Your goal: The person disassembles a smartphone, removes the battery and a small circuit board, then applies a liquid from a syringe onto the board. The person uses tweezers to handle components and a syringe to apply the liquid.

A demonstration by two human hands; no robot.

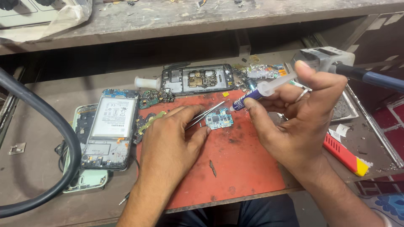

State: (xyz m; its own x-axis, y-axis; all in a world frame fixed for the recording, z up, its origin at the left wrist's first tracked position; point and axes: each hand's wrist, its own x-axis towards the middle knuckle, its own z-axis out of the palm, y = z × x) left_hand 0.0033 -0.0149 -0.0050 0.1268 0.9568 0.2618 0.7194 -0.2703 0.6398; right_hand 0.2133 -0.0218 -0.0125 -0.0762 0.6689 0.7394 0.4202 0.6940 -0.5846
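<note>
Our left hand (pixel 170 138) pinches tweezers (pixel 206 114), steadying the small circuit board (pixel 219 120); at two o'clock, our right hand (pixel 301 120) grips a syringe (pixel 259 91), nozzle angled boardward.

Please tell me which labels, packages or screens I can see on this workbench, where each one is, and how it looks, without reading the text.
White rectangular battery label: on the opened phone left of the red mat, grey print.
Blue printed label on the clear plastic syringe: held in the right hand, above the mat.
White crumpled plastic bag: on the upper shelf, far left.
No lit screens.
</note>
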